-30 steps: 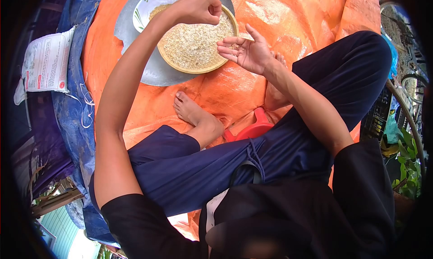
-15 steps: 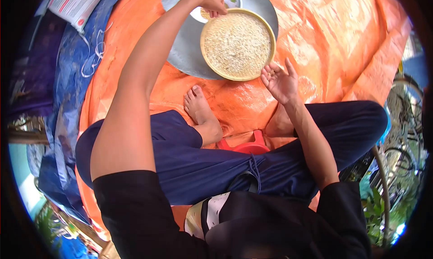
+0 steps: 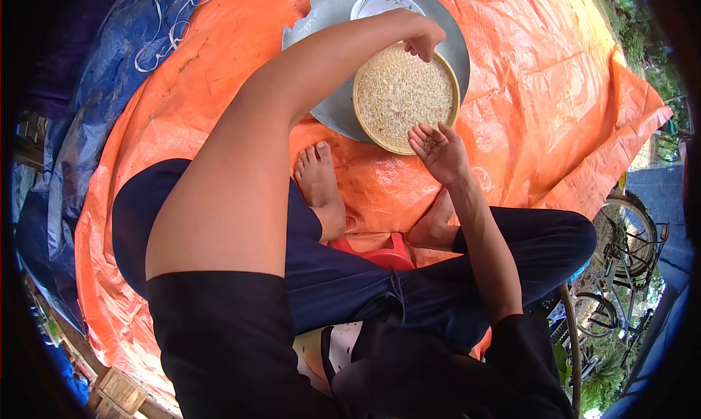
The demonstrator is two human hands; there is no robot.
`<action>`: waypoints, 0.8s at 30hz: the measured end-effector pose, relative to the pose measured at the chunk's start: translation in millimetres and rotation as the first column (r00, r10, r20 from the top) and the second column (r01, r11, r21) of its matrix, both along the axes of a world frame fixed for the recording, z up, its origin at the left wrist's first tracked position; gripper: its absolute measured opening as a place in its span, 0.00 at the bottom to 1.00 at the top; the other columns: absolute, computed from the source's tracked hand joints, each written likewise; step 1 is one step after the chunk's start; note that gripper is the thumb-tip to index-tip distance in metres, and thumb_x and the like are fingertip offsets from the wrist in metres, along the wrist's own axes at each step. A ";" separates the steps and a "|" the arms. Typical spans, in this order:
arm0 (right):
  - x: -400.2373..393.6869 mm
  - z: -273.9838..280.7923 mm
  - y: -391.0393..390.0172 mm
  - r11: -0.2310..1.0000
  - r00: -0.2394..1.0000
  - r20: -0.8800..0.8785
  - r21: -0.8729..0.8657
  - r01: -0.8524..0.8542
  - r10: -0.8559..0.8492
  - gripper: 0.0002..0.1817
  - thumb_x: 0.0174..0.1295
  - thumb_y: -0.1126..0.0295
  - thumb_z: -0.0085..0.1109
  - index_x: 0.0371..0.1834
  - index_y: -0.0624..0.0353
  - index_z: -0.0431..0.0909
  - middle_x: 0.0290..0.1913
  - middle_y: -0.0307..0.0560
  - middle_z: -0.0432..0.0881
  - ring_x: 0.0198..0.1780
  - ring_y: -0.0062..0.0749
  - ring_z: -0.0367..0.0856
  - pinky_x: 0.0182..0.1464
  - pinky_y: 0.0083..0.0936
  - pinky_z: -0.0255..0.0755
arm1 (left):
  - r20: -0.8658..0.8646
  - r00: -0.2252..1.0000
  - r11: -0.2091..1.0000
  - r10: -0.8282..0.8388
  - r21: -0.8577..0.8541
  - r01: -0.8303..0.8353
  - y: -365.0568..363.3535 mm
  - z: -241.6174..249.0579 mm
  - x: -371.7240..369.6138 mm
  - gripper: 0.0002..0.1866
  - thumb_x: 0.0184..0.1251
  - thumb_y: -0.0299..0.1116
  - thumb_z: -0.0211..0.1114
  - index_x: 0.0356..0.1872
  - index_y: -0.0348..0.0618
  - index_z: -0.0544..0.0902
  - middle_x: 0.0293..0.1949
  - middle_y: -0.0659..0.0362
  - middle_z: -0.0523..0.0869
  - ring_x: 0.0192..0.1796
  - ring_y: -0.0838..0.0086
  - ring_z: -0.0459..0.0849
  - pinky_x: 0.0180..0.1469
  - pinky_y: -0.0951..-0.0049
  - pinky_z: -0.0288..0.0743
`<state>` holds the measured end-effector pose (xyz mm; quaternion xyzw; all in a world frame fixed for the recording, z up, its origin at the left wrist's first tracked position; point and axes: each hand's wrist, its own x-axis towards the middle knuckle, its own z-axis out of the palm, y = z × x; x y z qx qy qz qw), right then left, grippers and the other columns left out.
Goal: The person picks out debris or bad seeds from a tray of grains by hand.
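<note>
A round, shallow basket tray (image 3: 359, 116) with a tan rim holds a layer of pale, rice-like grains (image 3: 405, 94). My left hand (image 3: 426, 36) is above the tray's far rim, its fingers curled downward and closed. Whatever is between those fingertips, if anything, is hidden. At the near right rim my right hand (image 3: 444, 156) is turned palm up and slightly cupped, with a few small brown grains (image 3: 431, 144) lying on the fingers. Beneath the basket tray is a large grey metal tray (image 3: 336, 116). Behind my left wrist sits a white bowl (image 3: 376, 4) with a leaf pattern, partly covered by my forearm.
An orange tarp (image 3: 526, 98) covers the ground, with a blue tarp (image 3: 95, 105) along the left. Between my bare feet and crossed legs is a red plastic stool (image 3: 387, 257). Bicycles (image 3: 621, 251) stand at the right, and a wooden crate (image 3: 119, 392) is at lower left.
My left hand has moved right along the basket tray's far side, away from the bowl. My right hand has come in closer over the near rim. The whole view has shifted.
</note>
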<state>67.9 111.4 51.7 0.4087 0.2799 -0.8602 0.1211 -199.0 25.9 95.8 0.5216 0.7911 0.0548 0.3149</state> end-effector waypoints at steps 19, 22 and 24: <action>-296.5 -7.6 -36.8 0.823 0.873 -0.071 0.379 -0.423 0.482 0.49 0.64 0.40 0.50 0.77 0.63 0.44 0.78 0.64 0.36 0.78 0.63 0.34 0.70 0.69 0.44 | -0.466 0.884 0.991 -0.039 -0.128 -0.024 -103.7 128.1 -146.7 0.11 0.51 0.38 0.66 0.27 0.40 0.88 0.27 0.50 0.87 0.31 0.61 0.86 0.34 0.63 0.79; -294.2 -14.0 -33.1 0.807 0.858 -0.073 0.387 -0.445 0.508 0.49 0.64 0.39 0.49 0.77 0.60 0.44 0.79 0.61 0.36 0.78 0.61 0.33 0.70 0.70 0.43 | -0.417 0.909 0.981 0.015 -0.172 -0.095 -122.0 111.2 -161.4 0.11 0.51 0.38 0.66 0.26 0.40 0.87 0.26 0.51 0.87 0.30 0.62 0.86 0.33 0.63 0.78; -297.4 -18.5 -24.5 0.816 0.847 -0.129 0.375 -0.440 0.516 0.47 0.65 0.40 0.48 0.78 0.59 0.44 0.79 0.61 0.39 0.79 0.59 0.32 0.70 0.69 0.44 | -0.417 0.909 0.978 0.022 -0.182 -0.107 -127.3 113.9 -160.1 0.11 0.51 0.38 0.66 0.25 0.40 0.87 0.25 0.51 0.87 0.29 0.62 0.85 0.32 0.63 0.78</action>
